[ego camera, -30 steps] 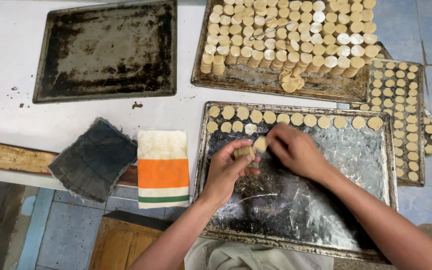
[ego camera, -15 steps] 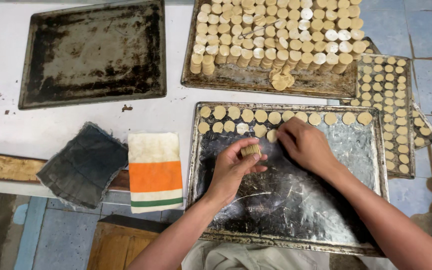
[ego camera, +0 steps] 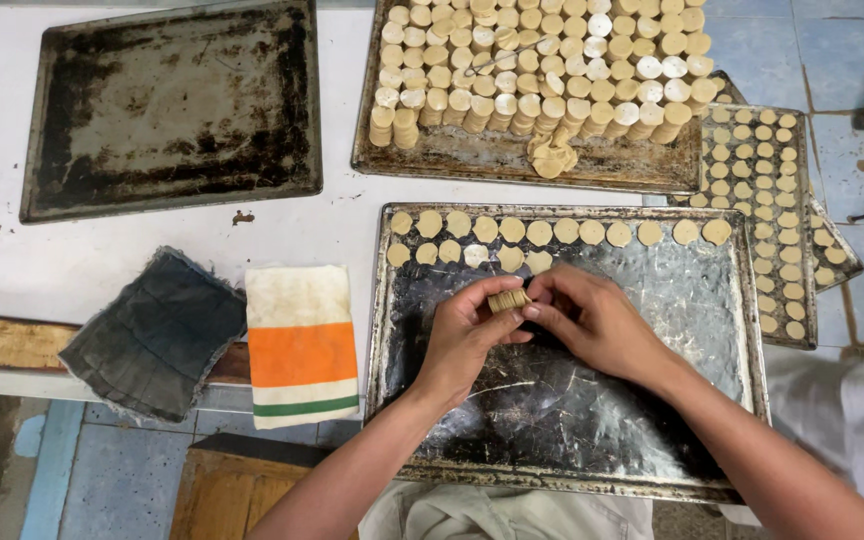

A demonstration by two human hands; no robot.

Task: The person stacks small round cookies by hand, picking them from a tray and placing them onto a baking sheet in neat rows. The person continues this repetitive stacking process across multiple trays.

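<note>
My left hand [ego camera: 467, 335] holds a small stack of thin round dough discs [ego camera: 508, 299] over a dark metal baking tray [ego camera: 652, 400]. My right hand [ego camera: 592, 320] meets it from the right, fingertips touching the stack's end. Along the tray's far edge lies a full row of flat dough discs [ego camera: 552, 230], with a short second row [ego camera: 467, 254] begun below it at the left. Beyond this tray, another tray [ego camera: 452, 160] carries several rows of stacked discs [ego camera: 542, 70].
An empty blackened tray [ego camera: 172, 105] lies at the far left on the white table [ego camera: 152, 250]. A dark cloth [ego camera: 157, 335] and an orange, white and green striped towel [ego camera: 302, 340] hang over the table's near edge. Trays filled with discs [ego camera: 767, 210] sit lower at the right.
My right hand drew back from the second row of discs to the stack in my left hand. One more disc now lies in that second row.
</note>
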